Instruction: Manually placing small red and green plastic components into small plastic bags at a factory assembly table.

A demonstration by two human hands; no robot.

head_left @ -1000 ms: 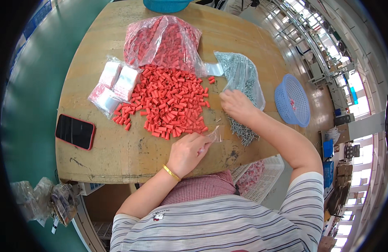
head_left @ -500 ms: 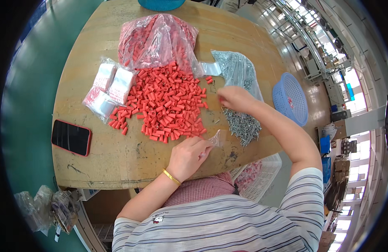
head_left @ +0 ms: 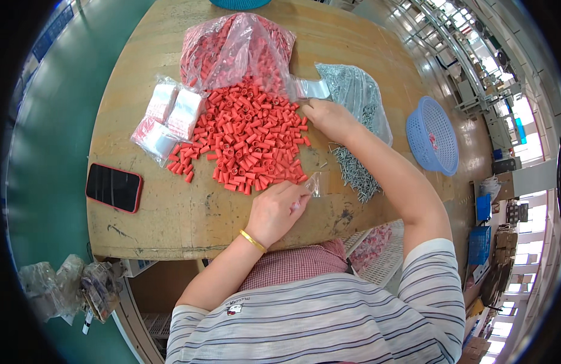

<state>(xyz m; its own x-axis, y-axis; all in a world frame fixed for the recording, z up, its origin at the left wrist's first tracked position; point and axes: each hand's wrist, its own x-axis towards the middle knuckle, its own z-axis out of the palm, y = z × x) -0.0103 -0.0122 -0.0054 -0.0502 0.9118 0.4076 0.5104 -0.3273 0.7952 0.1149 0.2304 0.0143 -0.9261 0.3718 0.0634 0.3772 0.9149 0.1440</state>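
Left hand (head_left: 274, 210) holding bag (head_left: 319, 184), right hand (head_left: 331, 119) perhaps touching red plugs (head_left: 251, 134)

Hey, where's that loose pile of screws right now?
In the head view, the screw pile lies right of centre on the table, just left of the right forearm and right of the left hand.

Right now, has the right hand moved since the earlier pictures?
Yes; against the pile of red caps, the right hand has moved left and farther forward.

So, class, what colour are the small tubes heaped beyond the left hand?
Red; the tubes show best in the head view.
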